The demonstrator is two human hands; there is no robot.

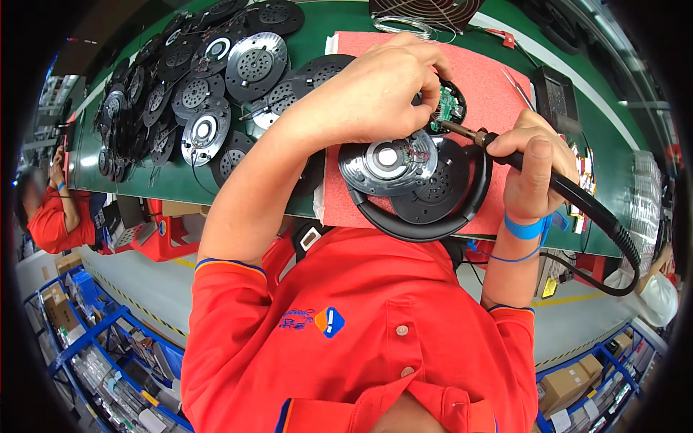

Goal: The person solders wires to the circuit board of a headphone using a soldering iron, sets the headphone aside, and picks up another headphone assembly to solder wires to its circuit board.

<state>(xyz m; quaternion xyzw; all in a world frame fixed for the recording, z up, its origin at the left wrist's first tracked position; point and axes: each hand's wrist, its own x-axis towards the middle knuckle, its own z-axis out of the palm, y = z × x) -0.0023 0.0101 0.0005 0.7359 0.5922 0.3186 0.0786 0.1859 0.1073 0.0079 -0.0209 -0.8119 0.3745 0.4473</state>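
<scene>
My right hand (538, 162) is closed around a soldering iron (498, 142), its tip pointing left at a green circuit board (449, 107). The board sits in a round black housing on a pink mat (480, 68). Over the board's left side curls my left hand (393, 86), fingertips pinched together; what they hold is hidden. Below it lie a silver-rimmed speaker disc (348, 169) with thin red wires and a black perforated disc (437, 189). A black curved headband (419, 229) rings them at the mat's near edge.
Many black speaker discs (195, 94) are piled on the green table (195, 180) at left. A wire coil (404, 27) and a fan grille (433, 11) are at the back. Tweezers (516, 86) and a black box (556, 97) are at right. The iron's cable (613, 234) loops right.
</scene>
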